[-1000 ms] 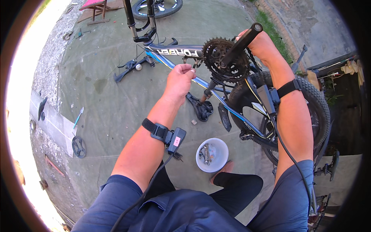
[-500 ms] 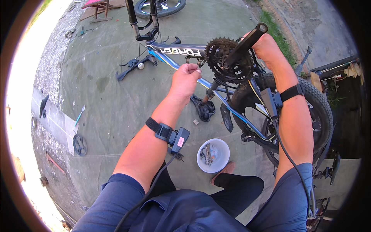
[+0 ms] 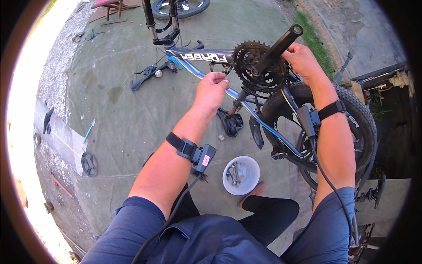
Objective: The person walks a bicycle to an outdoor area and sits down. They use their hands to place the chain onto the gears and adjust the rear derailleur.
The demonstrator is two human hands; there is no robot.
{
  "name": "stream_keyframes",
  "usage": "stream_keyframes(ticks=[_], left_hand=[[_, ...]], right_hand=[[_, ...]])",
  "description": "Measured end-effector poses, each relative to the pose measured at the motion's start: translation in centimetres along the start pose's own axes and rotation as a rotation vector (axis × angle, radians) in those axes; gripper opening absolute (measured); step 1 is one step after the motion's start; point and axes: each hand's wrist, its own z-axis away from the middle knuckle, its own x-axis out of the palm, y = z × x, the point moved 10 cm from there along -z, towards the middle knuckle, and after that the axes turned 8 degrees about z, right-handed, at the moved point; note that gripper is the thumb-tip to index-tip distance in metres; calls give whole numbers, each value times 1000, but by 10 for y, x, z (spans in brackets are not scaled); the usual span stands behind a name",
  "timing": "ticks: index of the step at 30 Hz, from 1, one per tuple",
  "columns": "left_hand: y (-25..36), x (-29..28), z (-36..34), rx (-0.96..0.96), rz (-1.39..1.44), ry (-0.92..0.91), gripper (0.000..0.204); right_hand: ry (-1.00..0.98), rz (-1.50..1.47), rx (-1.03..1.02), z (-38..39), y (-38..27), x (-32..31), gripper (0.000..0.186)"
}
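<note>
An upside-down bicycle frame (image 3: 200, 75), dark with blue and silver tubes, stands in front of me. On it sit black chainrings (image 3: 246, 61) with a black crank arm (image 3: 281, 47) pointing up and to the right. My left hand (image 3: 212, 91) is closed in a pinch left of the chainrings, just below a dark metal clamp-like part (image 3: 222, 67); what the fingertips hold is too small to make out. Right of the crank arm, my right hand (image 3: 304, 65) has its fingers bent together at the far edge of the chainrings. The crank partly hides what those fingertips grip.
A white bowl (image 3: 252, 176) with small metal parts and tools stands by my foot. The rear wheel (image 3: 367, 114) is at the right, the black saddle (image 3: 231, 123) on the ground. A loose wheel (image 3: 193, 11), a small black ring (image 3: 89, 164) and a blue-handled tool (image 3: 89, 130) lie around.
My right hand has come slightly down and its thumb and fingers show more beside the crank arm. The left hand stays almost still in its pinch.
</note>
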Motion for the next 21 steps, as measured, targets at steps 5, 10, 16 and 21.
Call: stream_keyframes(ticks=[5, 10, 16, 21], left_hand=[[0, -3, 0, -1, -4, -2, 33], [4, -3, 2, 18, 50, 30, 29], [5, -5, 2, 25, 39, 24, 29], [6, -4, 4, 13, 44, 34, 29]], right_hand=[[-16, -5, 9, 4, -3, 2, 12], [-1, 6, 19, 4, 1, 0, 13], [-7, 63, 29, 3, 9, -2, 14], [-9, 118, 43, 6, 11, -4, 14]])
